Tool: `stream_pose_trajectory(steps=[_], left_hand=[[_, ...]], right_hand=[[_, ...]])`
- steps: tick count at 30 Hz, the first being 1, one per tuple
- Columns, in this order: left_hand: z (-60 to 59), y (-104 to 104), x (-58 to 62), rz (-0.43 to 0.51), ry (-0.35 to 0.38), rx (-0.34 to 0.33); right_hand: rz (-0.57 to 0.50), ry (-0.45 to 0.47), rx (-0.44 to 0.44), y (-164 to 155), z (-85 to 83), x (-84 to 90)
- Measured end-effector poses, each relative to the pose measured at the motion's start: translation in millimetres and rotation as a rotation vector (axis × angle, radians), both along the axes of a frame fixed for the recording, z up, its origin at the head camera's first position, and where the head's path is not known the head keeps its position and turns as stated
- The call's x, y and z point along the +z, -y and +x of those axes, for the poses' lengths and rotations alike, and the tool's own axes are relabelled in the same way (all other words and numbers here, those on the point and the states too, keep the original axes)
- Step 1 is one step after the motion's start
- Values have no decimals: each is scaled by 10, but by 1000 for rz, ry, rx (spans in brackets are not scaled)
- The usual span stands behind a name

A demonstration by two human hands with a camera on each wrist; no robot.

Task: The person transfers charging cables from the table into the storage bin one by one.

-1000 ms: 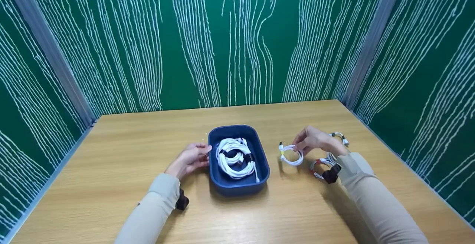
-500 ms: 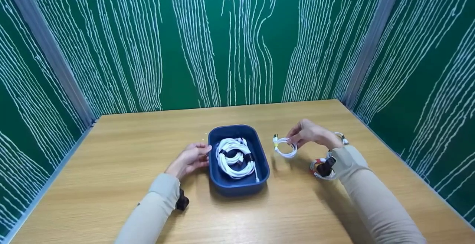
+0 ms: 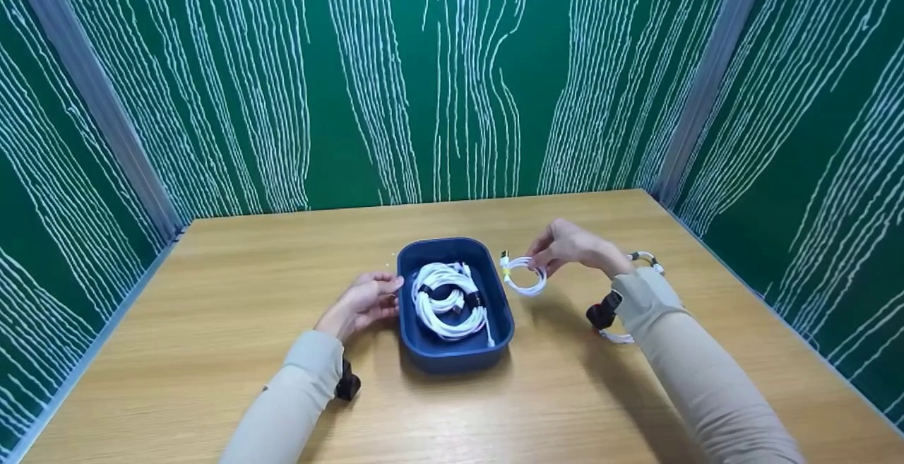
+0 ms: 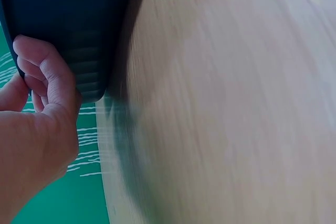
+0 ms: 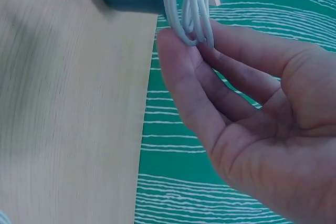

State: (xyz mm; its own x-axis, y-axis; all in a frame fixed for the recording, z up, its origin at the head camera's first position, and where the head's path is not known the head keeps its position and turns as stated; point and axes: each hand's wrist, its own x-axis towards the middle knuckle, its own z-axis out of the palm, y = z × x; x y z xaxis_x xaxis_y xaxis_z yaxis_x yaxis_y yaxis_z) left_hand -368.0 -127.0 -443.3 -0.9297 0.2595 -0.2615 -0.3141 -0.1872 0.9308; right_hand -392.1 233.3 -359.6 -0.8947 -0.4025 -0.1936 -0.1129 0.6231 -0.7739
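Head: your right hand (image 3: 568, 246) pinches one small white coiled cable (image 3: 524, 275) at frame centre, beside the rounded dark-blue tray (image 3: 494, 323); your left hand (image 3: 361, 301) grips its left wall | Left wrist: fingers (image 4: 44, 72) curl on ribbed tray wall | Right wrist: glossy loops (image 5: 191, 9) pinched, upper middle.

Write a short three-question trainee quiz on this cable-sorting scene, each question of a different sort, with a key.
1. True or false: the right hand pinches a coiled white cable in the air beside the blue tray.
2. Multiple choice: the left hand is A) flat on the table, away from the tray; B) gripping the tray's left wall; C) lifting a cable.
3. Fill in: the tray already holds several coiled ____ cables.

Key: 1 true; 2 B; 3 white.
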Motion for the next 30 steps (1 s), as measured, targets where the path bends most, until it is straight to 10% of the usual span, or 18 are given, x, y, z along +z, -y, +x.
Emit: stream_pose_trajectory(steps=[30], left_hand=[[8, -11, 9, -12, 1, 0]], right_hand=[[-40, -11, 149, 476, 117, 47]])
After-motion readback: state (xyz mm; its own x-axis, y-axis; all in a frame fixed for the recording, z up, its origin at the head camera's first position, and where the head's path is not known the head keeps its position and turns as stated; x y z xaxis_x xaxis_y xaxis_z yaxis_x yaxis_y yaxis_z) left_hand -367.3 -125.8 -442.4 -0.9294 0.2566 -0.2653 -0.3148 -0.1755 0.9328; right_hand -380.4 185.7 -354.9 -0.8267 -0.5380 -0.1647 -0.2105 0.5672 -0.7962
